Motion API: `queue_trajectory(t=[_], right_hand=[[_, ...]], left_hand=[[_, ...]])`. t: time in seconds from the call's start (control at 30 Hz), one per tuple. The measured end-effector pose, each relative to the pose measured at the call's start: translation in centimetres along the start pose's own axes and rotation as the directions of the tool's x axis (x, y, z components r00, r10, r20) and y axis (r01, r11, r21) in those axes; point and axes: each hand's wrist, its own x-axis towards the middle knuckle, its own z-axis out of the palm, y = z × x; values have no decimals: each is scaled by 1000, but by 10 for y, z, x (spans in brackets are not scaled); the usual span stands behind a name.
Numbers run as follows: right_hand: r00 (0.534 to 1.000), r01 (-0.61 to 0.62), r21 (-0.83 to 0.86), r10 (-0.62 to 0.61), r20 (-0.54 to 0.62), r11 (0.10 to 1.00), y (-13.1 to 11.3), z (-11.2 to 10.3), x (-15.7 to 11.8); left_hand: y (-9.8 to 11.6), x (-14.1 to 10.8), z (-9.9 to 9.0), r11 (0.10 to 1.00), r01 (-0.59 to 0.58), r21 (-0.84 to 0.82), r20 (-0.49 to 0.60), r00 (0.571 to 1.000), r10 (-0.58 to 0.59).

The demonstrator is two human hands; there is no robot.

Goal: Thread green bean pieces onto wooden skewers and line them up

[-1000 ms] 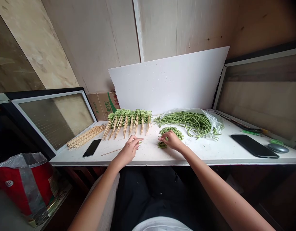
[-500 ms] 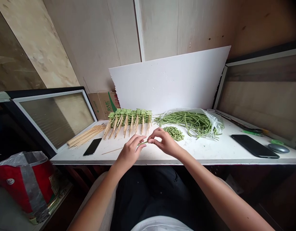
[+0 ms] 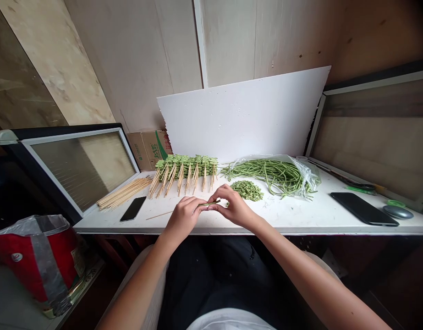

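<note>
My left hand point(image 3: 185, 214) is closed, its thumb and fingers pinched around a thin bamboo skewer point(image 3: 158, 215) that sticks out to the left. My right hand point(image 3: 233, 205) touches the left fingertips and pinches a short cut piece of green bean point(image 3: 214, 202). The bean lies roughly in line with the skewer; my fingers hide where the two meet. Just behind my right hand is a heap of cut bean pieces point(image 3: 247, 189). Farther back on the left, skewers threaded with bean pieces point(image 3: 187, 166) are stacked, their bare sticks pointing toward me.
Loose bamboo skewers point(image 3: 123, 192) and a phone point(image 3: 133, 209) lie left on the white table point(image 3: 283, 219). Long green beans point(image 3: 269, 173) spill from a plastic bag at back right. Another phone point(image 3: 364, 209) and a grey oval object point(image 3: 398, 211) are at far right. A red bag point(image 3: 22, 266) stands lower left.
My hands have come closer together, and the fingertips now meet. The bean piece shows farther to the right, between the right fingers.
</note>
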Motion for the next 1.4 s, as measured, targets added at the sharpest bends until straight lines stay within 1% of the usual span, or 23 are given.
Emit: queue_trajectory(t=[0.1,0.2,0.27,0.33,0.4,0.47,0.53,0.6,0.67,0.7,0.73,0.77,0.8,0.87,0.9,0.97,1.03,1.1,1.23,1.33,1.4], right_hand=[[1000,-8,11,8,-21,1000,-2,4,-2],[1000,5,9,-4,-29,1000,-4,7,-3],[1000,8,15,-8,-20,1000,-5,7,-4],[1000,0,45,0,-3,999,-6,8,-5],[1000,-19,106,18,12,994,-8,9,-6],[999,-44,192,42,18,980,-10,11,-6],[997,-75,287,69,31,955,-9,12,-6],[993,-117,380,107,47,918,-1,7,-6],[984,-171,430,173,34,886,18,-4,-7],[974,-207,410,225,5,888,30,-11,-8],[961,-240,354,273,-45,904,44,-19,-10],[949,-270,257,302,-92,928,58,-26,-14],[945,-291,125,306,-120,948,73,-33,-18],[943,-323,-126,308,-125,938,98,-40,-26],[943,-330,-213,311,-116,920,107,-41,-31],[944,-329,-323,314,-97,888,120,-36,-38],[943,-330,-375,324,-81,866,125,-29,-42],[942,-326,-397,331,-57,858,124,-24,-43],[950,-273,-415,310,23,868,120,-24,-43],[955,-236,-419,289,67,877,119,-24,-45],[961,-224,-411,271,60,884,118,-23,-45]], left_hand=[[2,0,-1,1000,16,-7,-8,1000,-16],[4,-1,0,1000,27,-15,45,999,-26],[5,-1,1,998,16,-60,79,997,-11],[6,-1,0,989,35,-147,97,995,-21],[9,0,-2,957,109,-267,139,988,-73],[13,1,-6,906,191,-379,190,974,-126],[18,1,-11,863,234,-447,214,965,-151],[21,1,-16,845,253,-471,235,959,-156],[22,1,-19,838,262,-479,257,954,-151],[21,1,-20,836,264,-481,258,954,-153],[19,1,-20,836,265,-481,249,955,-159],[16,1,-20,836,267,-479,233,957,-172],[13,1,-19,837,272,-474,217,958,-188],[7,0,-16,838,292,-461,203,954,-221],[4,0,-14,838,303,-455,204,951,-233],[0,-1,-10,838,322,-440,218,944,-249],[-1,-2,-7,839,342,-423,239,935,-261],[-2,-3,-6,839,358,-410,259,927,-270],[-5,-4,-7,848,356,-392,282,924,-258],[-9,-4,-4,878,300,-372,232,946,-225],[-12,-4,-2,892,278,-356,175,958,-228]])
